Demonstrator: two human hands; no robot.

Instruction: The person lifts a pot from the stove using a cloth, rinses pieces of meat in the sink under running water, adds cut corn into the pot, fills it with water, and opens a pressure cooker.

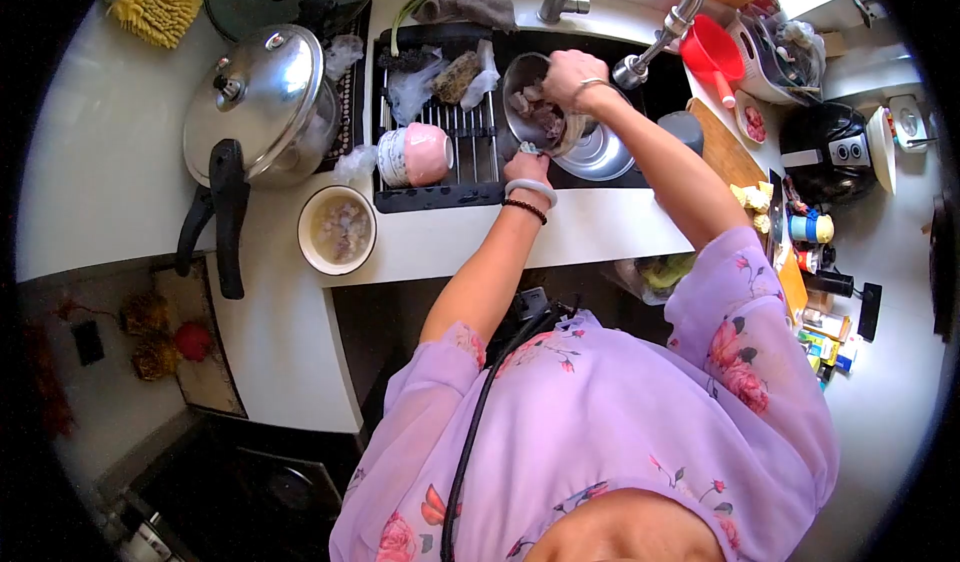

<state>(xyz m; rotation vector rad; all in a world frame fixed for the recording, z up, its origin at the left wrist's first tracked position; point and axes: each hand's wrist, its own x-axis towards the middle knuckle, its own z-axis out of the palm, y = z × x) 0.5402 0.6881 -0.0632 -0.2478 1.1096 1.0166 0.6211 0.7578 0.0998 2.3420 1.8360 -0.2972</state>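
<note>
A metal bowl (pixel 512 110) with pieces of meat (pixel 541 114) in it is tilted over the sink. My left hand (pixel 527 167) is closed on its near edge. At the far right edge, my right hand (pixel 574 76) is closed on the bowl too, though its fingertips are partly hidden. Just below the bowl on the right, a shiny metal basin (pixel 602 155) sits in the sink. What looks like cloudy liquid shows between the two vessels.
Left of the bowl, a rack (pixel 466 167) carries a pink bowl (pixel 428 154) and plastic bags. A lidded pressure cooker (pixel 262 107) and a white bowl of food in liquid (pixel 338 230) stand farther left. The faucet (pixel 632 69) overhangs my right wrist.
</note>
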